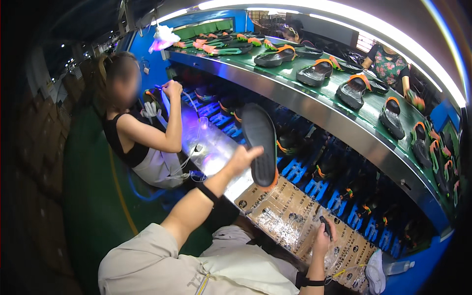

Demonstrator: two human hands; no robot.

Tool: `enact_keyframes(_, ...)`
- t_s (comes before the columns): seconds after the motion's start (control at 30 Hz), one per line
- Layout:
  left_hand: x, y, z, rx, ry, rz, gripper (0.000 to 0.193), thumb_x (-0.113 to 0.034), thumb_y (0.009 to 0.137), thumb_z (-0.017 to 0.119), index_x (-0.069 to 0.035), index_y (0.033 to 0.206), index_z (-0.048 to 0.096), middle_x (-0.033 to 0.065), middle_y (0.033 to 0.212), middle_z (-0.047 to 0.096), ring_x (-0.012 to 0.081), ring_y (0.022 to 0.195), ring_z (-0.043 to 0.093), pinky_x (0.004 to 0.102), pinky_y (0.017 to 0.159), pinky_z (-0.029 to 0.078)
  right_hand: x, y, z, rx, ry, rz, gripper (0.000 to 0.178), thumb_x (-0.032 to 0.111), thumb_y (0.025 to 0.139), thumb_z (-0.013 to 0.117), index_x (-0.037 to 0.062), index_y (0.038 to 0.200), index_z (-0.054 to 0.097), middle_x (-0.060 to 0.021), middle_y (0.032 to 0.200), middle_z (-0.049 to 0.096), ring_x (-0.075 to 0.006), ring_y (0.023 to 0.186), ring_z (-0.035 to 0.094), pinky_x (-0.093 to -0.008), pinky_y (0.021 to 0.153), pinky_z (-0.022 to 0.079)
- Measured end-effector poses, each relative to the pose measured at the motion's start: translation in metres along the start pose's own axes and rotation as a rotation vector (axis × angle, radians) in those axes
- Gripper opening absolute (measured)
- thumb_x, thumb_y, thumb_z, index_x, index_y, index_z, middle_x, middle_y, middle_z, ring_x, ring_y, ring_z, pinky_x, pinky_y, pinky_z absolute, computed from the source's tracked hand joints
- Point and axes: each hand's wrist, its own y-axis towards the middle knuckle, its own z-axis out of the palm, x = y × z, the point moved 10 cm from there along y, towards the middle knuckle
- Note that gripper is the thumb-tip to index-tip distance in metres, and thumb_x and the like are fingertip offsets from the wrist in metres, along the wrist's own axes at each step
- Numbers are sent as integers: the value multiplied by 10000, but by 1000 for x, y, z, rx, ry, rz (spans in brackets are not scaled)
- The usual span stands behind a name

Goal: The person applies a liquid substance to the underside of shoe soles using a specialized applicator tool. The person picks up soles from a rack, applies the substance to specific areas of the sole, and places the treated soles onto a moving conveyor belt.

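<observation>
My left hand point(242, 160) grips a dark grey shoe sole point(259, 143) with an orange edge, held up on end over the metal work ledge point(216, 147). My right hand point(323, 237) is closed around a small black tool point(325, 226) above a piece of printed cardboard point(295, 216) that covers the ledge in front of me. My left wrist carries a black band.
A green conveyor point(314, 83) curves above, carrying black shoes with orange straps point(317, 71). A lower blue rack point(305, 172) holds more shoes. A seated person point(142, 132) works to my left, others stand behind the belt. A white cloth point(376, 273) lies at the right.
</observation>
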Motion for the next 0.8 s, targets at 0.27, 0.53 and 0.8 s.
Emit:
enact_keyframes(0.27,106,-119,109,476,-825,-246,613,-315,1038,673,-18,1556,534,191,1493,652,345,1353,656,491,1184,497,42,-7,22,137,475,243,264,104,994,743,-2,1234,718,-33,997,705,-98,847,622,-260,796,499)
enact_keyframes(0.53,89,-138,128,421,-1133,-328,913,-792,1064,327,-80,1618,472,143,1517,625,309,1360,629,500,1192,487,115,-20,86,363,505,228,259,94,989,750,-31,1215,730,-62,1074,738,-109,891,669,-265,819,550)
enact_keyframes(0.8,103,-156,142,348,-1109,-480,955,-804,1076,193,-66,1619,462,167,1580,572,322,1450,560,498,1248,423,147,-11,120,354,453,179,217,78,952,755,-1,1151,791,-14,939,761,-69,845,651,-253,784,531)
